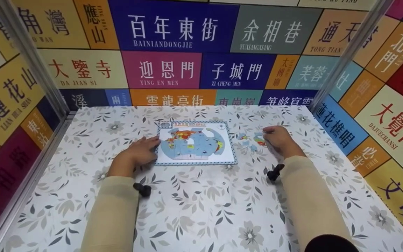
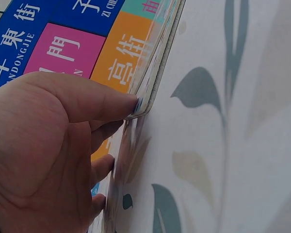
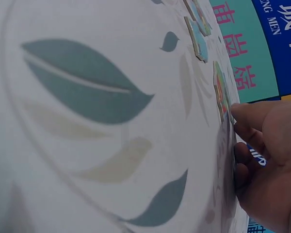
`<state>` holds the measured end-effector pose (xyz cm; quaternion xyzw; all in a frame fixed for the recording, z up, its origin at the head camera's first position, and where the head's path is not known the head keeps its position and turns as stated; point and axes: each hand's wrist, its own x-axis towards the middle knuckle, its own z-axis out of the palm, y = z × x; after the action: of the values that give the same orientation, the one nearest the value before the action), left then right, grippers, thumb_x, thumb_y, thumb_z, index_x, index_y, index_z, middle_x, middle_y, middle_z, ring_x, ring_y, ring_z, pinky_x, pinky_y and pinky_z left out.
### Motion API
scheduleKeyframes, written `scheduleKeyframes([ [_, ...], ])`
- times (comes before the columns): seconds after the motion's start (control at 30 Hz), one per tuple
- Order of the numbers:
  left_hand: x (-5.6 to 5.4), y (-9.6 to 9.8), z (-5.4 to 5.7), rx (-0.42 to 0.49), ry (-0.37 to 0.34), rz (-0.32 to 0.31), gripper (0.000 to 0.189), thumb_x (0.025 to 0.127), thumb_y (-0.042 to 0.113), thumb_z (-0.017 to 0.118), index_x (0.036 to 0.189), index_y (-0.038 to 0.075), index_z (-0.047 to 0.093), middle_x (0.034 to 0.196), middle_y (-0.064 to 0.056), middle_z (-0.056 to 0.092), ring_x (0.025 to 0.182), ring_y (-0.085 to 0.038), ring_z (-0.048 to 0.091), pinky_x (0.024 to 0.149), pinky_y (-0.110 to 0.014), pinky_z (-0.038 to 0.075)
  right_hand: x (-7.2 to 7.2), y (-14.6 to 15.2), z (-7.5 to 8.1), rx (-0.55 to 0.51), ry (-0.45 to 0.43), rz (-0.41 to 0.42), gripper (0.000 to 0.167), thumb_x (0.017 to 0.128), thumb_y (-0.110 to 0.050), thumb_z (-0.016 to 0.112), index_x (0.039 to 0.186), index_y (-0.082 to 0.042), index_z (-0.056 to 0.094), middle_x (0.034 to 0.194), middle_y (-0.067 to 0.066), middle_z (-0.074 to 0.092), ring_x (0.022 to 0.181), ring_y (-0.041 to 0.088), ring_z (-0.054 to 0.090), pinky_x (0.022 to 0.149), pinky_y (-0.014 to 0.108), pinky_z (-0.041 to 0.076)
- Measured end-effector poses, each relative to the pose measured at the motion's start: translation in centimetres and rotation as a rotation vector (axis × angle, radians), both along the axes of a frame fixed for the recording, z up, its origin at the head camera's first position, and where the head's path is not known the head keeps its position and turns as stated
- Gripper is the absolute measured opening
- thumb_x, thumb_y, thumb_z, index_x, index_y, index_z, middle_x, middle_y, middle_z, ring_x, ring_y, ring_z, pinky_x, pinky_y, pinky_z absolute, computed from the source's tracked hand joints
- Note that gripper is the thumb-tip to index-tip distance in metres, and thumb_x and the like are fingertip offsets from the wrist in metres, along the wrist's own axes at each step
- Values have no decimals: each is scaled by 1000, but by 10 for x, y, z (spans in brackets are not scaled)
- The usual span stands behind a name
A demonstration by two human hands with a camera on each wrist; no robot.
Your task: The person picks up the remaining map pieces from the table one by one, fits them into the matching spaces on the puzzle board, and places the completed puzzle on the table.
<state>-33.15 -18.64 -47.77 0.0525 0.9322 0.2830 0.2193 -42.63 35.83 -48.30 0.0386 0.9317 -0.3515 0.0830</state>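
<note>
A world-map jigsaw puzzle board (image 1: 219, 161) with a blue dotted border lies flat on the table. White gaps show among its map pieces. My left hand (image 1: 140, 152) rests at the board's left edge. In the left wrist view, the thumb (image 2: 111, 103) touches a board corner, the other fingers loosely bent beside it. To the right of the board, my right hand (image 1: 278, 138) has thumb and forefinger at a coloured puzzle piece (image 3: 220, 92), pinching its edge close to the tabletop. Other loose pieces (image 3: 197, 41) lie beside it.
A white tablecloth (image 1: 201, 206) with grey leaves and flowers covers the table. Colourful panels with Chinese lettering (image 1: 173, 26) stand behind and at both sides, with metal posts (image 1: 348, 45) at the corners. A dark round object (image 1: 331, 243) shows at the bottom right.
</note>
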Motion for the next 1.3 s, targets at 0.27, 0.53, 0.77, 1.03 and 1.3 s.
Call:
scheduleKeyframes([
  [0.27,2,-1,-1,-15,4,14,75,101,23,55,171,32,29,182,13,12,171,-34,-9,134,-71,-5,-4,-6,-1,61,2,20,44,107,-13,55,149,-4,61,158,26,53,151,43,46,127,59,41],
  [0.53,0,0,-1,-18,12,-11,74,102,23,55,171,31,29,182,12,12,171,-34,-8,134,-70,-6,-3,-9,3,84,-22,-4,41,107,-13,55,146,-3,64,154,25,57,147,42,51,125,58,43],
  [0.77,-2,-2,-4,-32,20,-24,73,104,26,56,171,30,28,183,11,12,171,-35,-7,135,-70,-3,-4,-7,1,88,-37,-24,38,106,-14,55,141,-3,66,149,23,60,139,38,55,121,56,46],
  [1.03,-2,-2,-4,-35,21,-27,73,104,27,57,171,29,29,183,9,13,171,-36,-6,135,-70,-2,-3,-9,3,138,-31,9,35,107,-14,54,137,-1,67,143,24,62,133,38,57,118,56,47],
  [1.3,2,-2,0,-27,31,-30,72,104,28,57,171,30,29,183,11,11,170,-35,-8,133,-73,-3,-1,-8,6,133,-20,23,39,109,-17,50,142,0,63,149,25,59,135,37,55,121,56,45],
])
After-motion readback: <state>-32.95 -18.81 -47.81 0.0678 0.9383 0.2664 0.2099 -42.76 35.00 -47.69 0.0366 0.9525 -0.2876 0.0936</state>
